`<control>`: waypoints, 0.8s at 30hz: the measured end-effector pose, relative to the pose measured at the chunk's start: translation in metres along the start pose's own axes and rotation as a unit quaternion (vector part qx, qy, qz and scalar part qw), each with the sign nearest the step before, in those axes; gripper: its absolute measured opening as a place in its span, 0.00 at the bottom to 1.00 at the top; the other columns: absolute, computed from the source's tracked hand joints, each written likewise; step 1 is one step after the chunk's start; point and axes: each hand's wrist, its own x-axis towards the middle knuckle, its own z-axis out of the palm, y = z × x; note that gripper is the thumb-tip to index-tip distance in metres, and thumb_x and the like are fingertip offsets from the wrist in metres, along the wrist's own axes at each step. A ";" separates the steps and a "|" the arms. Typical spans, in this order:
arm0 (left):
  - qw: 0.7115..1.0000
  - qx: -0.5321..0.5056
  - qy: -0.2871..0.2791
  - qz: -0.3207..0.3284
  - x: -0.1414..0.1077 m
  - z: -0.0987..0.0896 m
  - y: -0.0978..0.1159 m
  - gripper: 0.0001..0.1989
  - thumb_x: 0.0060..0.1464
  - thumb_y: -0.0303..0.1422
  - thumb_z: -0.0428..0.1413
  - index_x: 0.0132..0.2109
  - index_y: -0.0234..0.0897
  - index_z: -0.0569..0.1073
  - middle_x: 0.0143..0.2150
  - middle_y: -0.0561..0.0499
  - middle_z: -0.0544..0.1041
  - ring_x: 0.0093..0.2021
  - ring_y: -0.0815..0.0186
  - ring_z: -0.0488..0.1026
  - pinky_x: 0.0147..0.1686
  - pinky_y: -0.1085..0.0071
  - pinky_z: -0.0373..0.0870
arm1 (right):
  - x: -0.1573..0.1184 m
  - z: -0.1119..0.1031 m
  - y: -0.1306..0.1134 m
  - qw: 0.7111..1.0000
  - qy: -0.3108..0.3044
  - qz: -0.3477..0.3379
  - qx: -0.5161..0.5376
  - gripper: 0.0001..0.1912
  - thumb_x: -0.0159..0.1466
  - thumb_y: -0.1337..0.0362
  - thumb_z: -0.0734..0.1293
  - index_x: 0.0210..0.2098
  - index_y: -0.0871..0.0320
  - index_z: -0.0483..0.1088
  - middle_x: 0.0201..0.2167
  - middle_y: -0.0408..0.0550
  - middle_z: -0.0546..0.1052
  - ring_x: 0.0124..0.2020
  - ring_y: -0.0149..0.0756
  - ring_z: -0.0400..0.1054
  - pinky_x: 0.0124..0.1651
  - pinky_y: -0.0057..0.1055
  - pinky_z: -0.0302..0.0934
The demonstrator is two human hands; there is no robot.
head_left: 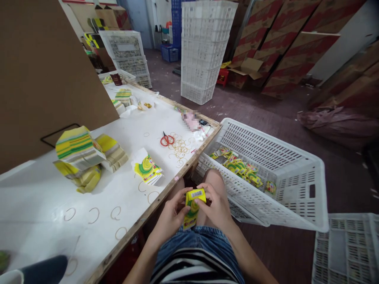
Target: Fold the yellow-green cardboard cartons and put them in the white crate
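Over my lap, a small yellow and green printed carton (192,213) is held between both hands, its barcode end facing up. My left hand (174,209) grips its left side, thumb on the front. From the right, my right hand (214,203) pinches the upper edge with thumb and fingers. On the table to the left lies a small stack of flat printed cartons (147,167) in the same colours. Past it are red-handled scissors (167,139) beside a scatter of rubber bands (180,148).
To my right a white plastic crate (299,165) holds several yellow-green packs (242,169). Bundled flat cartons (78,150) sit on the white table (109,244), which has a wooden edge. Stacked white crates (205,55) and cardboard boxes (284,47) stand behind.
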 end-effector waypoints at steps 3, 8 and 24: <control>0.999 -0.032 0.008 -0.002 0.001 -0.002 0.004 0.23 0.55 0.33 0.59 0.58 0.39 0.68 0.55 0.42 0.75 0.54 0.55 0.72 0.53 0.62 0.69 | 0.001 0.001 -0.002 1.000 -0.010 0.010 -0.013 0.20 0.57 0.67 0.69 0.49 0.53 0.67 0.25 0.39 0.78 0.26 0.37 0.73 0.29 0.29 0.64; 0.997 -0.075 0.003 -0.012 0.003 -0.005 0.004 0.24 0.53 0.32 0.61 0.57 0.38 0.68 0.49 0.42 0.79 0.48 0.57 0.76 0.46 0.65 0.72 | 0.002 -0.003 0.000 0.999 -0.004 -0.038 0.005 0.17 0.61 0.61 0.68 0.50 0.54 0.73 0.38 0.48 0.81 0.37 0.41 0.75 0.39 0.33 0.69; 0.838 0.447 0.304 0.071 0.026 -0.084 -0.004 0.36 0.49 0.32 0.62 0.63 0.31 0.61 0.67 0.33 0.61 0.68 0.46 0.53 0.66 0.46 0.50 | 0.021 -0.013 0.022 0.887 0.268 0.010 0.376 0.21 0.53 0.55 0.75 0.43 0.54 0.72 0.43 0.49 0.80 0.42 0.39 0.74 0.46 0.39 0.66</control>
